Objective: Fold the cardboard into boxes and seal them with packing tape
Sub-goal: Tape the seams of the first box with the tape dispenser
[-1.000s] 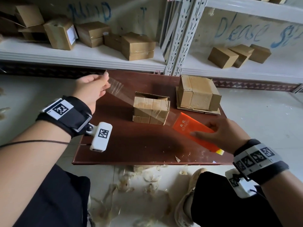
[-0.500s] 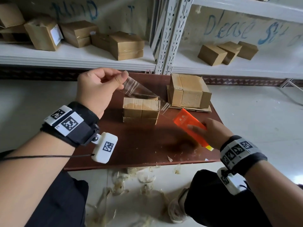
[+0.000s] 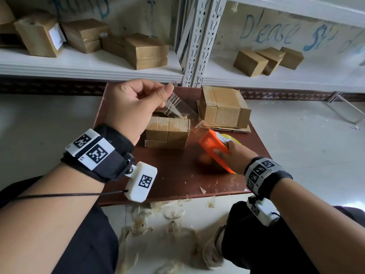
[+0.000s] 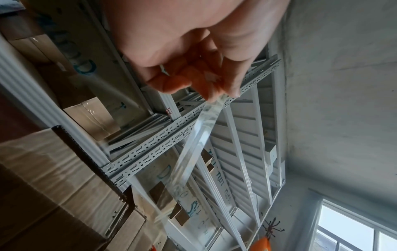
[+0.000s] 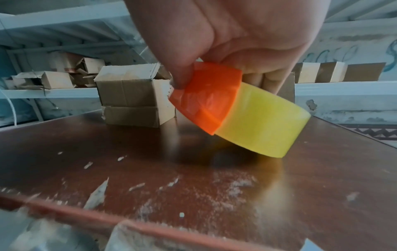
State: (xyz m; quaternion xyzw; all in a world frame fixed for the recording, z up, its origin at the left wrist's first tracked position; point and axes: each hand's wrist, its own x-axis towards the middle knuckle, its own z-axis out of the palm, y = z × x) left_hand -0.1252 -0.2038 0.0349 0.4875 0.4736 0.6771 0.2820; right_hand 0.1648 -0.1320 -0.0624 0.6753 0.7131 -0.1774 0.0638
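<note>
tape strip (image 3: 178,107) pinched in left hand (image 3: 130,107), above box (image 3: 166,132)

Wall (image 3: 276,20) reads "Please".

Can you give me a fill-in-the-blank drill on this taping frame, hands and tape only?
1. The left hand pinches the free end of the clear ____.
2. The right hand holds a tape roll fitted with an ____ cutter.
3. The tape strip stretches above the small cardboard ____ nearest the person.
4. The roll itself looks ____ in the right wrist view.

Missing words: tape; orange; box; yellow
</note>
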